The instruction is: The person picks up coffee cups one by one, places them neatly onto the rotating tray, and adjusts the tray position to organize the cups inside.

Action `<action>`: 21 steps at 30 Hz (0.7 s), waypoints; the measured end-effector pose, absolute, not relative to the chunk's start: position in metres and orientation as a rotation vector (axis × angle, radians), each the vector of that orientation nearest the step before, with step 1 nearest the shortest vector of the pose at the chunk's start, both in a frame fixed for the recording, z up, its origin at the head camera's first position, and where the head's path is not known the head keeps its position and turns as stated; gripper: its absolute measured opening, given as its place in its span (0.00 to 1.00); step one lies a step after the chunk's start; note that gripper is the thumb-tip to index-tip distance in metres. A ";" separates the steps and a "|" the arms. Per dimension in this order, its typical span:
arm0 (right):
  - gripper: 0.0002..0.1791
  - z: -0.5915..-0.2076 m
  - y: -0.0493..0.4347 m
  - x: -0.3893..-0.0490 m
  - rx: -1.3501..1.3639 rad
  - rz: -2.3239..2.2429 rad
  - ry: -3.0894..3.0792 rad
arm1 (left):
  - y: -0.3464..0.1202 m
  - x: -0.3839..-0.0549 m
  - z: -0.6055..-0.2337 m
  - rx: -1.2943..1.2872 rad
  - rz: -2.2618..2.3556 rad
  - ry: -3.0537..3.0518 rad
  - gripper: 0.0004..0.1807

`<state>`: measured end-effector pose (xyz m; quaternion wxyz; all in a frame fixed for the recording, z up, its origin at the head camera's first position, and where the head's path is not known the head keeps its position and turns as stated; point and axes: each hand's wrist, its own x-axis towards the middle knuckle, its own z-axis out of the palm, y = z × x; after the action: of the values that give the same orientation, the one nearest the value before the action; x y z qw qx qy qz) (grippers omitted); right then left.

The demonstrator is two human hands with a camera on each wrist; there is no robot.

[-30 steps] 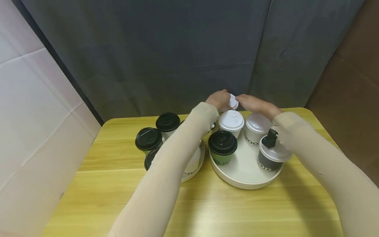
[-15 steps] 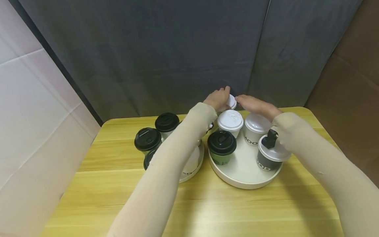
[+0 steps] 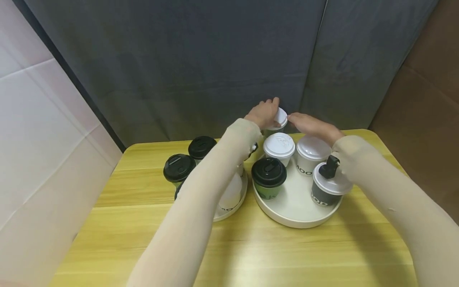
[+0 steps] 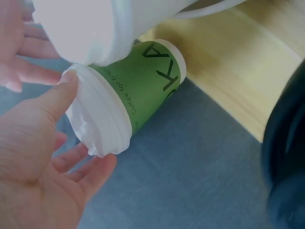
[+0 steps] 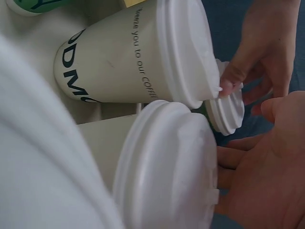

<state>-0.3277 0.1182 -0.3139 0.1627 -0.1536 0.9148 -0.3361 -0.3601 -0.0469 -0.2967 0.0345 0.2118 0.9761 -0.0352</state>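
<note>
My left hand (image 3: 264, 113) grips the white lid (image 4: 100, 114) of a green paper coffee cup (image 4: 145, 78) at the far edge of the table, thumb on one side and fingers on the other. Its lid also shows in the right wrist view, beyond a white cup. My right hand (image 3: 311, 125) reaches in from the right with extended fingers, fingertips close to that same lid, holding nothing. Just in front of the hands stand two white cups with white lids, one (image 3: 279, 146) nearer the left hand and one (image 3: 312, 155) under the right wrist.
The round white tray (image 3: 294, 221) on the right also bears a black-lidded green cup (image 3: 269, 179) and a dark grey cup (image 3: 324, 195). Left of it, partly behind my left arm, another tray (image 3: 224, 215) holds several cups. A grey curtain (image 3: 201, 71) hangs behind the table.
My left hand has risen a little with the green cup, so more of the cup shows below its lid. The right hand stays almost still beside it.
</note>
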 end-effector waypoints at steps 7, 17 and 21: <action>0.34 -0.306 0.117 -0.331 -0.453 -1.023 2.601 | -0.053 -0.360 -0.274 0.676 -0.067 3.025 0.43; 0.31 -0.292 0.110 -0.334 -0.474 -1.224 2.578 | -0.062 -0.357 -0.235 0.771 0.035 3.038 0.41; 0.32 -0.283 0.108 -0.333 -0.453 -1.251 2.566 | -0.067 -0.357 -0.223 0.752 0.077 3.041 0.43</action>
<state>-0.3334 0.1081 -0.2826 0.1253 -0.1556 0.8808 -0.4292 -0.3574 -0.0668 -0.2226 0.0040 0.2401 0.9704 0.0246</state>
